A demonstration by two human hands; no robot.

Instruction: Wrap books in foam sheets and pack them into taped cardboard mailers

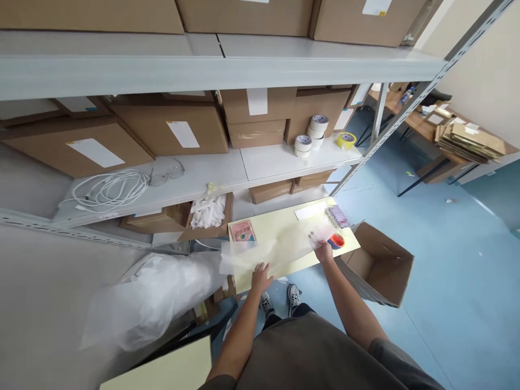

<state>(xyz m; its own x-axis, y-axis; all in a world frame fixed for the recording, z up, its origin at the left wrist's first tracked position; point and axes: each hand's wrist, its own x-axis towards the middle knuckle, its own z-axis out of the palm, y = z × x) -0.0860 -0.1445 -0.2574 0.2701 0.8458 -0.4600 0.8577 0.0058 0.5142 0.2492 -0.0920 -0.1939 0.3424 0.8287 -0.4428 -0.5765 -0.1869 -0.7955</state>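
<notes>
My left grip is down at the near edge of the pale yellow tabletop, open, fingers spread at the border of a translucent sheet. That sheet lies lengthwise over the tabletop and runs past its left end, toward a bulky white bundle just left of the tabletop. My right grip is over the tabletop's right half, fingers slightly bent at the sheet's right part; from my feed I cannot tell whether they pinch it.

Just beyond that, near the tabletop's right end, I have a red and blue ring-shaped item, with a pixelated purple item at the far right corner. A white slip lies along the tabletop's far edge, and a pink printed packet lies at its left end. An open cardboard box stands right of the tabletop. Behind the tabletop, I see a shelf carrying white tape rolls, a yellow tape roll and a coiled white cable.
</notes>
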